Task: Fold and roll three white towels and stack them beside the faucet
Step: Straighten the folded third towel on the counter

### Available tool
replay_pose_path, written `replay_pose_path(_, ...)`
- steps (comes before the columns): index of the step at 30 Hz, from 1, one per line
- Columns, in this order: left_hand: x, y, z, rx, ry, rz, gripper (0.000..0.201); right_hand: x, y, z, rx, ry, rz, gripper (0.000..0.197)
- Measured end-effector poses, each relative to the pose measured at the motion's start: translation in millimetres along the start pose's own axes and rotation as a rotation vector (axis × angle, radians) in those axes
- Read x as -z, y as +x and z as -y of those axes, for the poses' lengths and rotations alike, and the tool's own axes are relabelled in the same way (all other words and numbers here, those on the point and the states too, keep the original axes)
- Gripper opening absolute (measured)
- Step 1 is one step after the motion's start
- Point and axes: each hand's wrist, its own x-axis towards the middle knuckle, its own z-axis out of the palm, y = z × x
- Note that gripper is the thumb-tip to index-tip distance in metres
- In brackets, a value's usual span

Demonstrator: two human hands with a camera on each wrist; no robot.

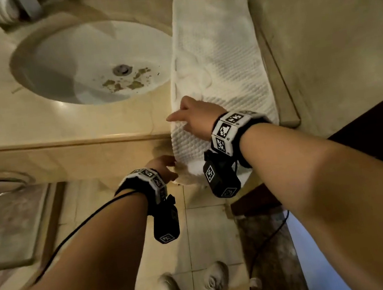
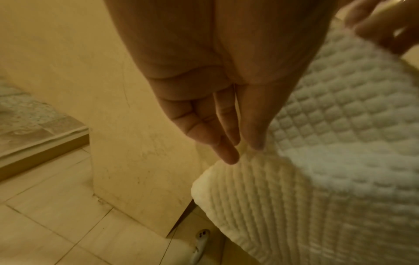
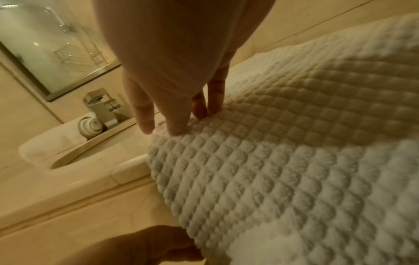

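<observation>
A: Start with the head view. Where is the white towel [image 1: 216,51]?

B: Spread lengthwise on the counter [image 1: 62,121], just beside the sink [image 1: 88,61], with its near end hanging over the counter's front edge. The right hand [image 1: 196,116] lies on it at that edge, index finger straight and pointing toward the sink. The left hand [image 1: 164,168] is lower, under the right, at the hanging end's left corner. Its fingers touch the cloth, but I cannot tell from here whether they close on it.

A: And the left wrist view?

B: The left hand [image 2: 217,89] has its fingers [image 2: 226,152] nearly straight and close together, tips touching the folded edge of the towel [image 2: 317,161]. The cloth runs off to the right of the fingertips, the counter's front panel [image 2: 127,143] to their left. Nothing is pinched; the hand is loose. The right hand's fingers [image 2: 385,26] show above, on the towel.

A: The right wrist view?

B: The right hand [image 3: 176,71] has straight, slightly spread fingers [image 3: 174,125] resting on the towel [image 3: 294,143] near its left edge, pressing rather than gripping. Beyond the fingertips stands the faucet [image 3: 102,107], with a rolled towel [image 3: 89,126] lying just beside it. The left hand [image 3: 145,245] is below, touching the hanging end.
</observation>
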Motion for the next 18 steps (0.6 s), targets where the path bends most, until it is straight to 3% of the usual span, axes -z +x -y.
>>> replay_pose_path(6,-17,30,1,0.023,0.267,-0.004,0.042,-6,15,-9,0.077,-0.036,-0.024,0.028)
replay_pose_path(11,-42,36,14,0.138,0.221,-0.003,0.03,-10,19,-16,0.069,0.073,-0.032,0.026)
replay_pose_path(16,-38,29,17,0.086,0.092,-0.092,0.066,-9,9,-20,0.015,0.444,-0.111,0.037)
replay_pose_path(18,-27,24,16,0.048,-0.04,-0.146,0.066,-13,-5,-28,-0.061,0.584,-0.194,0.03)
